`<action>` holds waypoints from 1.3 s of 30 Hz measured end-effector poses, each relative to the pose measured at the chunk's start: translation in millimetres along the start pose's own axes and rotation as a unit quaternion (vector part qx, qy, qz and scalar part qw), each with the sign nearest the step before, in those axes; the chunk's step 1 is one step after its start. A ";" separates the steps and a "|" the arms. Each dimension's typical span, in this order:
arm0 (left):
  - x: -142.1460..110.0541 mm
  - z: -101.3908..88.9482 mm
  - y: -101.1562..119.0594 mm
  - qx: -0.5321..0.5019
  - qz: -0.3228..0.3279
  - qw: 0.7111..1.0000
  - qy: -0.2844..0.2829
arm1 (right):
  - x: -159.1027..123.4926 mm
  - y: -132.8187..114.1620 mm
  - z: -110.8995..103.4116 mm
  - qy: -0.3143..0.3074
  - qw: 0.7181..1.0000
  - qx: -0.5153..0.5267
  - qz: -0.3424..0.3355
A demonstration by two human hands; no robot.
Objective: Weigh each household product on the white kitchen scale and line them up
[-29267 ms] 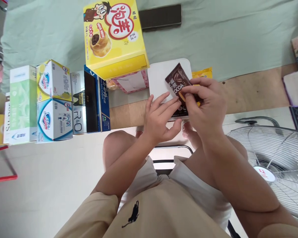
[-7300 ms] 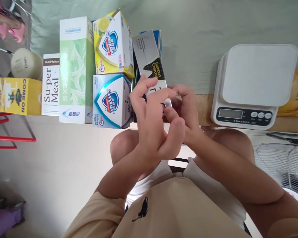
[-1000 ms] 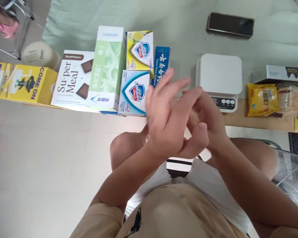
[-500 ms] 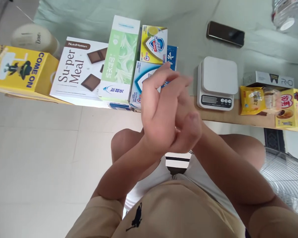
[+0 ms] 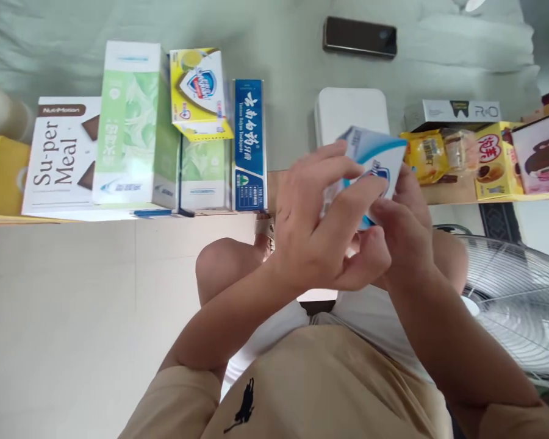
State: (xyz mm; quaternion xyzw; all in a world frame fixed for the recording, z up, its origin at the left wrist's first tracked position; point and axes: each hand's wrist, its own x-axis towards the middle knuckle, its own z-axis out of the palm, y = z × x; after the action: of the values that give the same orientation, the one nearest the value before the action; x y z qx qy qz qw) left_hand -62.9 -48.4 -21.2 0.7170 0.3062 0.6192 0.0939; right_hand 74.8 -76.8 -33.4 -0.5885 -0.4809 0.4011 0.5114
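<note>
A white-and-blue soap box (image 5: 388, 153) is tilted up between my two hands, in front of the kitchen scale. My left hand (image 5: 322, 216) grips it from the left with bent fingers across its face, hiding much of the print. From the right, my right hand (image 5: 407, 228) holds the lower part, its thumb on the front. Behind the box the scale's white platform (image 5: 352, 107) shows only in part. To the left of my hands lies a blue toothpaste box (image 5: 249, 143). A yellow soap box (image 5: 199, 88) rests on a green-and-white box (image 5: 205, 174).
A taller green box (image 5: 130, 134), a white Su-per Meal box (image 5: 59, 161) and a yellow box (image 5: 4, 177) line the left edge. Farther back lies a phone (image 5: 360, 38). On the right are a grey-white box (image 5: 460, 113) and yellow snack packs (image 5: 425, 155). A fan (image 5: 521, 305) stands below.
My hands were clasped together near the soap boxes; now they hold the blue soap box, taken from below the yellow one, over by the scale. The view has shifted to the right.
</note>
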 end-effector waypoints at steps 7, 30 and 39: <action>-9.2 83.2 11.3 -0.092 -0.096 0.947 -0.293 | -23.6 47.6 -74.9 0.178 0.970 0.107 0.128; -6.0 170.0 -8.7 -0.162 -0.045 0.909 -0.381 | -1.1 70.0 -121.2 0.256 0.931 0.205 0.161; 24.4 139.7 -52.2 0.001 -0.126 0.985 -0.118 | 81.2 14.3 -146.8 0.117 0.993 -0.017 -0.022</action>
State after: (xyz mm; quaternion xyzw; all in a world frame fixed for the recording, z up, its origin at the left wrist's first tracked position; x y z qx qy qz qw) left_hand 53.4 40.8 -57.8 0.7409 0.3811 0.5133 0.2056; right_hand 236.0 -29.5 -23.1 -0.6290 -0.4373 0.3097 0.5633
